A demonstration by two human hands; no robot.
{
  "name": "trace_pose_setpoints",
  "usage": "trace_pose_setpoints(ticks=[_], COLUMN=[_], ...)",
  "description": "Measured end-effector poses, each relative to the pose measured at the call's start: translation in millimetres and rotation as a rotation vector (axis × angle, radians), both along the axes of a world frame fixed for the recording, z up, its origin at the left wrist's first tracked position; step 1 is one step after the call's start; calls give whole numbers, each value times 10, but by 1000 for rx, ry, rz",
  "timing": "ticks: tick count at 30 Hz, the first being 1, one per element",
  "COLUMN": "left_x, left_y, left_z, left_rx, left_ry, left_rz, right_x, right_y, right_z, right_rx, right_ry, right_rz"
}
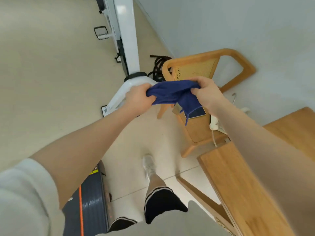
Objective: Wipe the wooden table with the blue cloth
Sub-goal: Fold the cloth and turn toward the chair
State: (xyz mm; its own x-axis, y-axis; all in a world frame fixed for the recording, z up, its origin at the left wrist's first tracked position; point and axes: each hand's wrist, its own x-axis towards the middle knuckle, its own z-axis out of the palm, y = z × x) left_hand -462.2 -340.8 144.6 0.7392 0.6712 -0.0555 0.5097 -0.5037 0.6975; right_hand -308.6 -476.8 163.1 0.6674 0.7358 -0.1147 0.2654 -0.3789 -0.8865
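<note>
Your fingers [150, 99] on the left hand [138, 97] are curled round one end of the cloth [172, 93], and those of your right hand [207, 92] pinch the other end, thumb on the near side. The blue cloth is bunched and held between the two hands in the air, out in front of you at arm's length, with one corner hanging down below the right hand. It touches neither the table nor the floor.

Nearest to you, at the lower right, lies the wooden table [238, 184], its light top running away under your right forearm; the cloth is well apart from it, further out and to the left. At the lower left a dark box [92, 201] with an orange stripe sits on the floor [51, 82], just beside your leg. Your foot [149, 165] in a pale shoe stands on the light tiles between the box and the table.

Past the table edge a wooden chair [204, 65] with a cane back stands near the wall [238, 23]; the cloth hangs in front of it from this view. A flat dark thing, partly hidden by the cloth, rests on its seat. A white power strip [214, 123] with its cord lies beside the chair. Left of the chair a white machine frame [126, 40] stretches away across the floor, and a coil of black rope [158, 65] lies between it and the chair.
</note>
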Motion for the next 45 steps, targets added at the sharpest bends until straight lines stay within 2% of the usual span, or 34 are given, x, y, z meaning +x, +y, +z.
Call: trace_pose_setpoints(ticks=[5, 9, 14, 19, 22, 24, 26, 28, 30, 33, 35, 36, 38, 42, 45], left_x=[577, 1457, 2433, 3280, 3803, 4136, 4459, 4790, 5127, 5580, 5828, 5924, 6069, 6244, 6170], left_y=[953, 1786, 2706, 3256, 3428, 3496, 3561, 3667, 3775, 3833, 3766, 3712, 3580, 3439, 3360], left_z=[-283, -388, -227, -208, -251, -269, -307, -405, -566, -858, -1077, -1190, -1417, -2023, -2183], left_rx=[-64, -173, -72, -56, -48, -122, -202, -232, -348, -683, -776, -774, -634, -363, -101], left_ry=[-61, -43, 9, 74, 116, 181, 333, 460, 478, 474, 468, 454, 439, 483, 329], left_rz=[-27, -57, -122, -372, -561, -730, -955, -1094, -1087, -918, -860, -841, -797, -807, -929], right_x=[708, 1464, 2203, 2678, 2936, 3096, 3270, 3383, 3438, 3465, 3550, 3612, 3765, 3964, 3933], right_y=[921, 1659, 2208, 2500, 2480, 2451, 2452, 2481, 2525, 2600, 2578, 2550, 2524, 2618, 2743], right_z=[-455, -588, -417, -336, -433, -530, -626, -723, -866, -1065, -1221, -1314, -1514, -1991, -2206], right_rx=[-8, -51, -145, -275, -321, -377, -405, -406, -331, -176, -151, -162, -216, -449, -547], right_ry=[-26, -15, -15, 35, 43, 19, 26, 97, 216, 434, 493, 491, 441, 338, 296], right_rz=[16, -106, -138, -173, -315, -425, -556, -675, -835, -1128, -1223, -1258, -1319, -1343, -1402])
